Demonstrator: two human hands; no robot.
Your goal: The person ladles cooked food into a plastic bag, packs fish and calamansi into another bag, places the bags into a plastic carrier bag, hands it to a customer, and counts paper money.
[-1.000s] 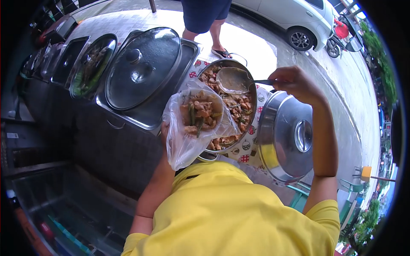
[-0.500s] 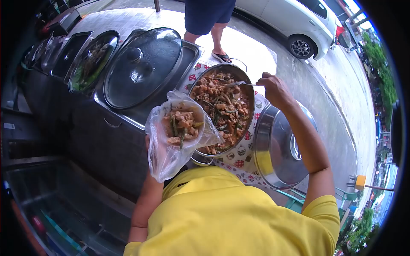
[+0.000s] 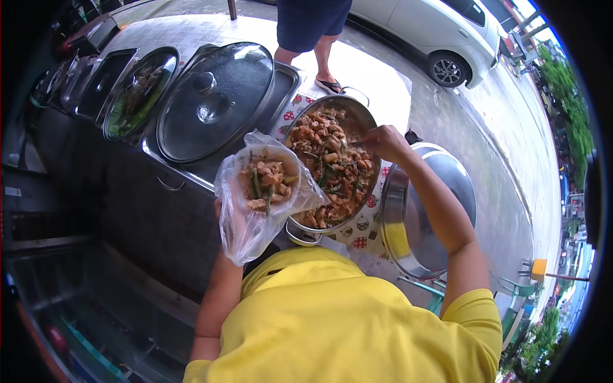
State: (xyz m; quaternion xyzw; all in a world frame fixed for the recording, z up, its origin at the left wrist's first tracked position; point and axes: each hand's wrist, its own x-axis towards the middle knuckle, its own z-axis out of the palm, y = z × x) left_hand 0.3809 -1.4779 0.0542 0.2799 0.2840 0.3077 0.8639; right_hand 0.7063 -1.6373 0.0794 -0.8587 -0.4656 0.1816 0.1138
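Note:
A clear plastic bag (image 3: 246, 230) lines a bowl-shaped opening filled with saucy meat pieces and green beans (image 3: 267, 184). My left hand (image 3: 219, 207) holds it from below, mostly hidden behind the plastic. To its right is a large round metal pan (image 3: 373, 127) of the same stew (image 3: 332, 166). Over the pan's right part, my right hand (image 3: 385, 143) is closed on the handle of a metal spoon (image 3: 357, 143), whose bowl is down in the stew and largely hidden.
A domed metal lid (image 3: 408, 223) lies right of the pan on the patterned cloth (image 3: 361, 235). A glass-lidded tray (image 3: 217, 102) and more food trays (image 3: 140, 96) stand left. A person (image 3: 313, 25) stands beyond the table, near a parked car (image 3: 421, 32).
The spoon has gone from above the pan down into the stew, and my right hand has moved lower and left. The filled bag has shifted left, away from over the pan.

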